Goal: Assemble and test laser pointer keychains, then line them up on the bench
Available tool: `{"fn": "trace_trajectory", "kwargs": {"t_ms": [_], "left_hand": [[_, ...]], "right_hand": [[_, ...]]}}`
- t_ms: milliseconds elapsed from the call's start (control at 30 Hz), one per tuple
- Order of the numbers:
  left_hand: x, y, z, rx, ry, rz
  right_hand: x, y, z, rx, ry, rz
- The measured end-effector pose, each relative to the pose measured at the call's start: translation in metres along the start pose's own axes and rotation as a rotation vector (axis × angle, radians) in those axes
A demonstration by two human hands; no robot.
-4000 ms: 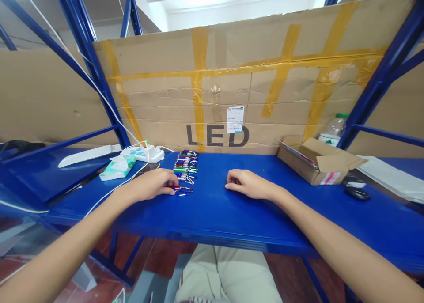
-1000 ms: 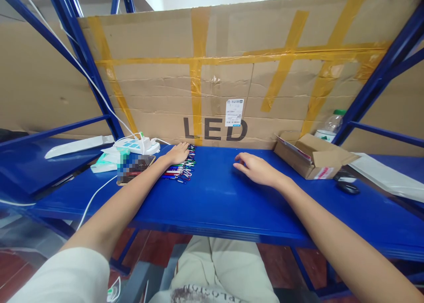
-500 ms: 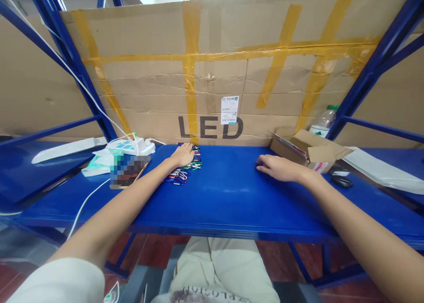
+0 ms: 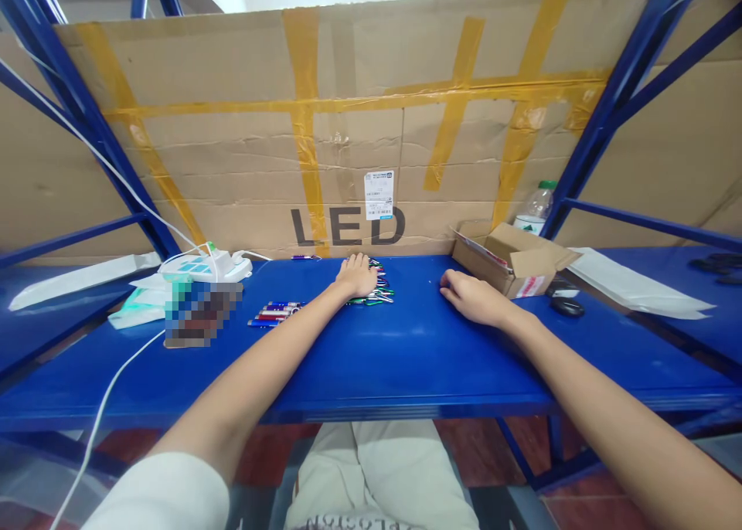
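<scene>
My left hand (image 4: pixel 358 276) lies flat, fingers stretched forward, on a row of small metallic, pen-like barrels with carabiner clips. The blue, red and silver barrels (image 4: pixel 270 314) show left of my forearm, and the clips (image 4: pixel 376 294) stick out to the right of my hand. Hand and forearm hide the middle of the row. One more purple-blue piece (image 4: pixel 304 257) lies apart at the back edge, by the cardboard. My right hand (image 4: pixel 471 297) rests on the blue tabletop (image 4: pixel 399 360) with its fingers curled in; nothing shows in them.
An opened cardboard box (image 4: pixel 504 256) stands beyond my right hand, with a bottle (image 4: pixel 536 208) behind it and a black mouse (image 4: pixel 566 306) beside it. On the left are a power strip (image 4: pixel 200 267), a blurred phone-like object (image 4: pixel 202 317) and a white cable (image 4: pixel 104 399). Cardboard (image 4: pixel 232 182) walls the back.
The view has shifted right. My left hand has moved right along the row, uncovering the barrels and the separate piece at the back. My right hand stays near the box, fingers curled.
</scene>
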State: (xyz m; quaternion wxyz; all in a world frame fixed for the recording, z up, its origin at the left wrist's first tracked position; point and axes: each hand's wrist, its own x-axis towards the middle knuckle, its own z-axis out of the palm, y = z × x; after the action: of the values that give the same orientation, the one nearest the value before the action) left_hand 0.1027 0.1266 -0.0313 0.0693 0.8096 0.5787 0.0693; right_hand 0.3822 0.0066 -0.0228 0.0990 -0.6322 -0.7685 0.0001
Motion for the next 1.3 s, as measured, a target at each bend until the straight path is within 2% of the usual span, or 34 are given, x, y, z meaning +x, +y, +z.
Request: {"fn": "trace_trajectory", "kwargs": {"t_ms": [200,333,567,700,767,833,933,1033,1100,1167,1233,1300], "left_hand": [[0.023,0.059,0.011,-0.039,-0.010,0.021],[0.029,0.088,0.018,-0.060,-0.013,0.038],[0.025,0.107,0.020,-0.075,0.004,0.090],[0.017,0.106,0.010,-0.063,0.059,0.138],[0.010,0.094,-0.003,-0.039,0.105,0.199],[0.001,0.067,-0.022,0.003,0.132,0.266],[-0.012,0.001,-0.053,0.111,0.162,0.236],[-0.024,-0.077,-0.077,0.229,0.201,0.103],[-0.030,-0.119,-0.084,0.290,0.206,0.031],[-0.032,-0.148,-0.083,0.330,0.195,0.018],[-0.032,-0.165,-0.078,0.357,0.177,0.032],[-0.029,-0.173,-0.072,0.377,0.165,0.040]], "right_hand": [[-0.002,-0.007,-0.003,0.008,-0.008,0.089],[-0.003,-0.011,-0.003,0.007,0.003,0.111],[-0.004,-0.013,-0.003,0.005,0.006,0.117],[-0.004,-0.015,-0.004,0.016,0.004,0.138],[-0.005,-0.016,-0.005,0.019,0.008,0.143],[-0.006,-0.017,-0.006,0.019,0.009,0.151],[-0.006,-0.018,-0.005,0.028,0.019,0.144],[-0.005,-0.022,-0.002,0.061,0.094,0.025],[-0.005,-0.027,0.000,0.067,0.154,-0.114],[-0.006,-0.035,0.001,0.050,0.188,-0.235],[-0.007,-0.045,0.001,0.025,0.196,-0.319],[-0.008,-0.057,0.002,0.000,0.188,-0.395]]}}
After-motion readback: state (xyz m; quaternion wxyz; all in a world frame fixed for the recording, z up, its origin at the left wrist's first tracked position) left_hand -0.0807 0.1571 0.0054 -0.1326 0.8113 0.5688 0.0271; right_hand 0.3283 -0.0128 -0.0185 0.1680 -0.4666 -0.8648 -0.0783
